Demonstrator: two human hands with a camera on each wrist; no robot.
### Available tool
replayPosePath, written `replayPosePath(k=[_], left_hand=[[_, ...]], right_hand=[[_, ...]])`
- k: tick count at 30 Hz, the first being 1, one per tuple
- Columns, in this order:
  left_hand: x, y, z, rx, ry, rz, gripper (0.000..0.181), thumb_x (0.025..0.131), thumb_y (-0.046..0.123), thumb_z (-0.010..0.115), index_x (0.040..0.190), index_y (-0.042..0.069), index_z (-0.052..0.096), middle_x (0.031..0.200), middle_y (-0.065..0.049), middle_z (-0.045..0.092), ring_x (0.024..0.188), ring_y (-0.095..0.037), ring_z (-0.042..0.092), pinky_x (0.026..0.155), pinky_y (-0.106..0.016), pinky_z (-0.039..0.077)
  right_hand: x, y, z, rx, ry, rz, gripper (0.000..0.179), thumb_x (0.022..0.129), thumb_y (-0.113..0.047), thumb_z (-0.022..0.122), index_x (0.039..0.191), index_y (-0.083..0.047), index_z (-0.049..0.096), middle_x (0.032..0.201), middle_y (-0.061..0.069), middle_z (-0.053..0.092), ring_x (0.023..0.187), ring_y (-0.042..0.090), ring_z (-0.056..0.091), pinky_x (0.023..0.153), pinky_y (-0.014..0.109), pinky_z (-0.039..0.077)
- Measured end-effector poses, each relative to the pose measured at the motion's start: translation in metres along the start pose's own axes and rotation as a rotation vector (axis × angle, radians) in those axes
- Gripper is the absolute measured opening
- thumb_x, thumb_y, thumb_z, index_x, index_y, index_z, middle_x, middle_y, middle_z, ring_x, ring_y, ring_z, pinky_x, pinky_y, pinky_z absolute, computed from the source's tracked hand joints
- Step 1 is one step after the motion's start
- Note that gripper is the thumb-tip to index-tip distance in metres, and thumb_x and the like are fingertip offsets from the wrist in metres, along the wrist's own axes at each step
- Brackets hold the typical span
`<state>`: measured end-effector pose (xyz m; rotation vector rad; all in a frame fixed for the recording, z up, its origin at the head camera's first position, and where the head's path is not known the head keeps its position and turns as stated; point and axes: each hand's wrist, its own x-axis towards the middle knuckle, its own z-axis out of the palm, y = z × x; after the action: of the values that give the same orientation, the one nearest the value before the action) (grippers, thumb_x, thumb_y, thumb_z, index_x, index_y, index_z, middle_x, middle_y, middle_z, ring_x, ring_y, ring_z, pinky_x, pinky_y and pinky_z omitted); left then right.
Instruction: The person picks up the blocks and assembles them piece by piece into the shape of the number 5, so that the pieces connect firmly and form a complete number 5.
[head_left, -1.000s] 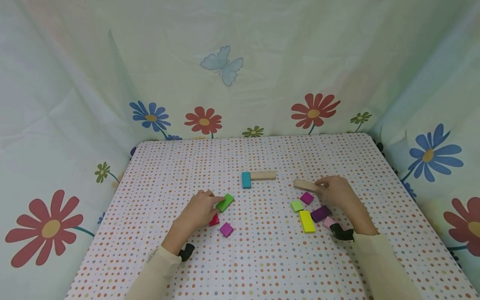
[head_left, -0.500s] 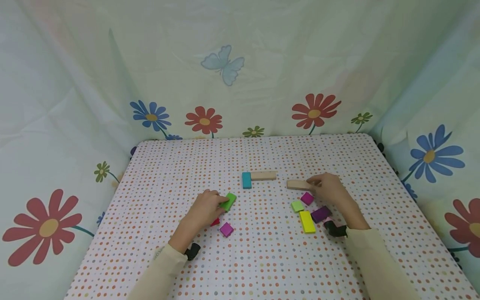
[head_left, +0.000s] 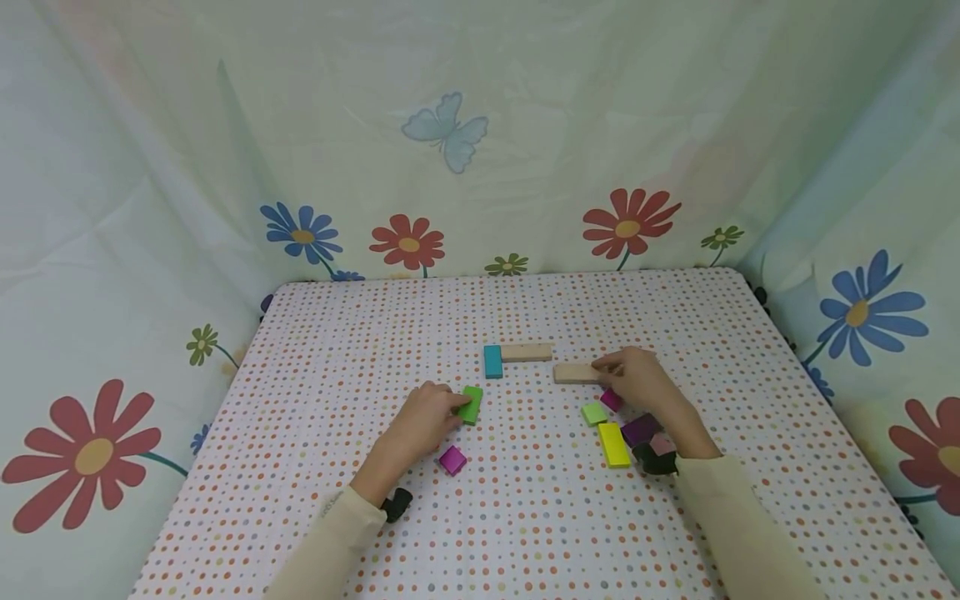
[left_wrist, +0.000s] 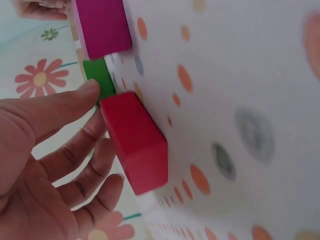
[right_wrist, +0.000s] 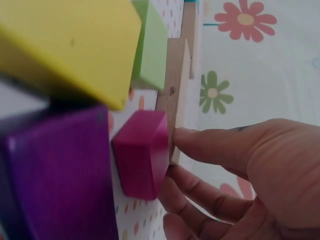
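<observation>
Left hand, head view: this hand (head_left: 420, 418) pinches the green block (head_left: 472, 406), a little left of middle on the dotted tabletop (head_left: 525, 525).
Right hand, head view: that one (head_left: 637, 385) has its fingertips closed on the right end of the front wooden block (head_left: 576, 374).
Beyond them: a teal block (head_left: 492, 362) meets the left end of the back wooden block (head_left: 527, 352).
By the right hand: yellow block (head_left: 614, 445), light green block (head_left: 594, 414), purple block (head_left: 639, 429), right magenta block (head_left: 611, 401).
Left wrist view: thumb tip on the green block; a red block (left_wrist: 135, 142) partly hides the fingers.
Right wrist view: thumb against the front wooden block; whether the right magenta block touches it, I can't tell.
</observation>
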<state>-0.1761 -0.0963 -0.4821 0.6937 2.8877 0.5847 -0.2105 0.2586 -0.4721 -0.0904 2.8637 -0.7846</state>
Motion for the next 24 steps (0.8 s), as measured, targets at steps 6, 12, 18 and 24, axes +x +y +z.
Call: replayPosePath(k=[6,12,18,24], left_hand=[[0.005,0.005,0.005,0.001,-0.003,0.02,0.036,0.098,0.015,0.076,0.134,0.009,0.074,0.123,-0.011,0.078,0.112,-0.03,0.069,0.101,-0.046,0.057],[0.01,0.011,0.007,0.036,0.008,0.056,0.036,0.098,0.016,0.077,0.133,0.008,0.075,0.119,-0.011,0.078,0.108,-0.028,0.069,0.096,-0.042,0.059],[0.016,0.016,0.011,0.047,0.014,0.071,0.037,0.097,0.016,0.078,0.133,0.006,0.074,0.117,-0.011,0.079,0.101,-0.025,0.069,0.09,-0.039,0.059],[0.02,0.018,0.013,0.072,0.024,0.087,0.036,0.097,0.018,0.078,0.132,0.008,0.075,0.114,-0.008,0.078,0.097,-0.023,0.068,0.085,-0.035,0.058]], right_hand=[[-0.001,-0.009,0.005,0.009,-0.02,0.007,0.029,0.104,-0.01,0.066,0.13,0.0,0.074,0.116,0.024,0.072,0.084,0.022,0.069,0.058,0.024,0.051],[-0.001,-0.015,0.007,0.032,-0.05,-0.015,0.03,0.105,-0.009,0.065,0.132,0.001,0.073,0.11,0.02,0.073,0.071,0.015,0.065,0.054,0.025,0.049],[-0.001,-0.019,0.012,0.004,-0.034,-0.059,0.029,0.104,-0.011,0.066,0.13,-0.001,0.075,0.118,0.022,0.07,0.077,0.016,0.065,0.057,0.025,0.052],[-0.001,-0.026,0.018,-0.007,-0.027,-0.065,0.028,0.103,-0.011,0.068,0.128,-0.003,0.076,0.114,0.02,0.069,0.085,0.02,0.065,0.062,0.025,0.052]])
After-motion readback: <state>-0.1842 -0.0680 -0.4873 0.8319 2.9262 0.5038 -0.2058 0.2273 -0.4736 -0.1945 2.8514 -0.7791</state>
